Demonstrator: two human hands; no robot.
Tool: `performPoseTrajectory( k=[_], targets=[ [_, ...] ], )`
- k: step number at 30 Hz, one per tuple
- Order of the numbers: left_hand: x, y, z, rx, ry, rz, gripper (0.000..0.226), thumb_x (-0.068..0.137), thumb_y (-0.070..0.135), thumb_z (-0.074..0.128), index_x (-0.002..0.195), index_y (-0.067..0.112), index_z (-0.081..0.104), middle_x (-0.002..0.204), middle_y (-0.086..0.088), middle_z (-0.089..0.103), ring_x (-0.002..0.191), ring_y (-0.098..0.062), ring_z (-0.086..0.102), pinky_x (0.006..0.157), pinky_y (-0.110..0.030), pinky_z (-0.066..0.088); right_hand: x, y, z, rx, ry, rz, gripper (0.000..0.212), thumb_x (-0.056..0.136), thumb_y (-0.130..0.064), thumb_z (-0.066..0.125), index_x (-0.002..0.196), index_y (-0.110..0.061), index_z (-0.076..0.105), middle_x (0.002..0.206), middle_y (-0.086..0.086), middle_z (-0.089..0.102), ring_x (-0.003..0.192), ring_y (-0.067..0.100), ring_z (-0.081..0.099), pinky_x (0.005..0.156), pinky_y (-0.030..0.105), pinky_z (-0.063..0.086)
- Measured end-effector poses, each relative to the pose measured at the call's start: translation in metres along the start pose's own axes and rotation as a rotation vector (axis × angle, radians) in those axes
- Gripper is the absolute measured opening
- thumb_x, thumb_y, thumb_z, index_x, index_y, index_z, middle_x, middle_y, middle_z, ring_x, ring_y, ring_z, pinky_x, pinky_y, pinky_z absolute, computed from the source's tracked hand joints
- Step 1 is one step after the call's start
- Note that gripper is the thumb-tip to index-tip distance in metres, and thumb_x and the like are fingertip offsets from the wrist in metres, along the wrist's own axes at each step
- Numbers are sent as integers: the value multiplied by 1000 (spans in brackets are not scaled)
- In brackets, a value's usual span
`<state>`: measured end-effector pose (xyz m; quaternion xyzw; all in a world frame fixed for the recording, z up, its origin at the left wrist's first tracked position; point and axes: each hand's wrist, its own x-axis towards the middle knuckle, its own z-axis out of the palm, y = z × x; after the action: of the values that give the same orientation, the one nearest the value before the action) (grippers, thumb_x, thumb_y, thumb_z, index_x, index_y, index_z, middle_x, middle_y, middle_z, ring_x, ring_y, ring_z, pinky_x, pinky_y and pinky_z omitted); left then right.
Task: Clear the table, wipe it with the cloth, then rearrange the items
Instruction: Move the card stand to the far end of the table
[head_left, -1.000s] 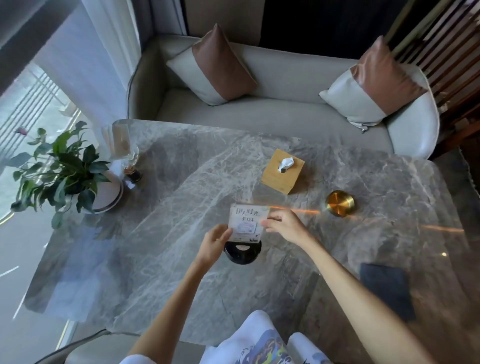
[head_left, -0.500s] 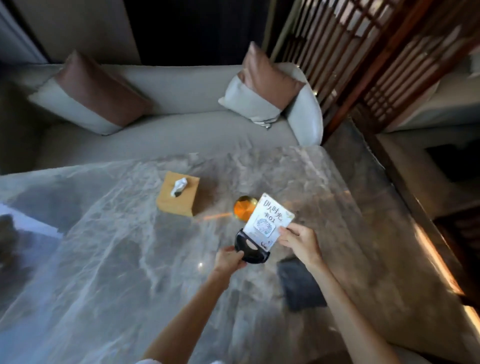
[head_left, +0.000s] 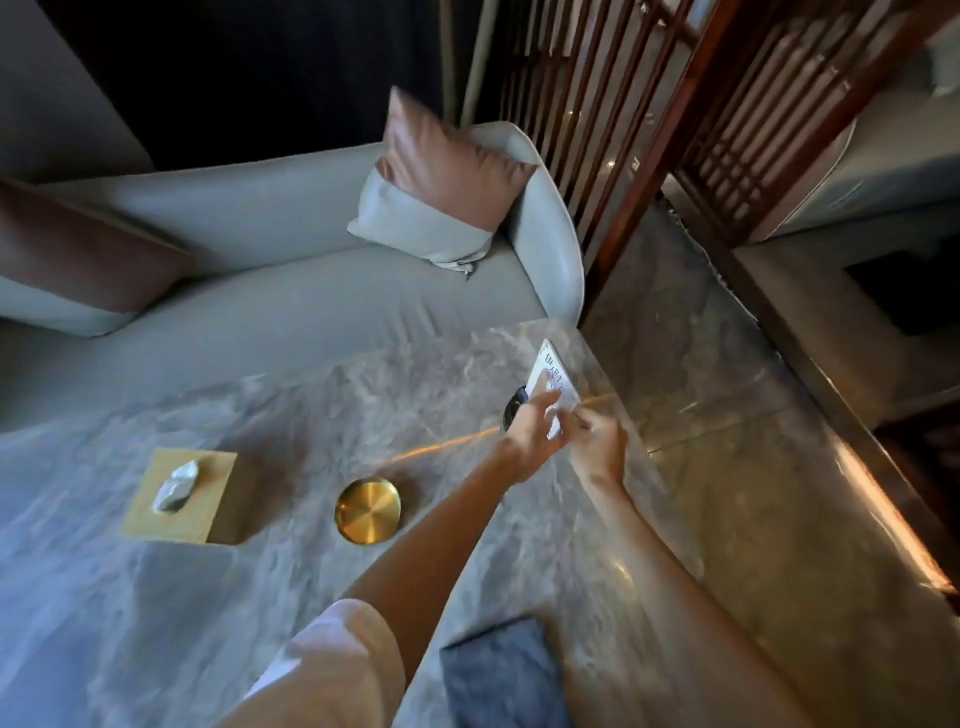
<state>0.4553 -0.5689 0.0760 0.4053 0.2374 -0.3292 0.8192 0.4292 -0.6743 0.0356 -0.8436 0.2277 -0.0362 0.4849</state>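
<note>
A white table sign (head_left: 551, 370) on a round black base (head_left: 514, 409) is at the far right corner of the grey marble table (head_left: 291, 415). My left hand (head_left: 532, 426) grips the sign near its base, and my right hand (head_left: 597, 447) pinches its lower edge. Whether the base touches the tabletop I cannot tell. A wooden tissue box (head_left: 182, 496) and a round brass dish (head_left: 368, 511) stand on the table to the left of my arms. A dark grey cloth (head_left: 501, 675) lies at the near edge.
A grey sofa (head_left: 270, 291) with two brown-and-grey cushions (head_left: 441, 187) runs along the table's far side. A dark wooden lattice screen (head_left: 649, 104) stands to the right, beyond the table's right edge. Polished stone floor (head_left: 753, 441) lies on the right.
Both hands have carried the sign from the table's middle to its far right corner. The view swung right, so the plant and glass on the left are out of sight.
</note>
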Motion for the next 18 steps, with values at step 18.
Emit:
performPoseTrajectory(
  k=[18],
  targets=[
    [44,-9,17,300,-14,22,56,99,49,37,149,25,28,151,-3,37,122,-12,45,103,-40,42,34,38,-1,49,-22,79,22,88,-33,68,94,-14,77,86,1,78,79,12,71,68,24,52]
  ],
)
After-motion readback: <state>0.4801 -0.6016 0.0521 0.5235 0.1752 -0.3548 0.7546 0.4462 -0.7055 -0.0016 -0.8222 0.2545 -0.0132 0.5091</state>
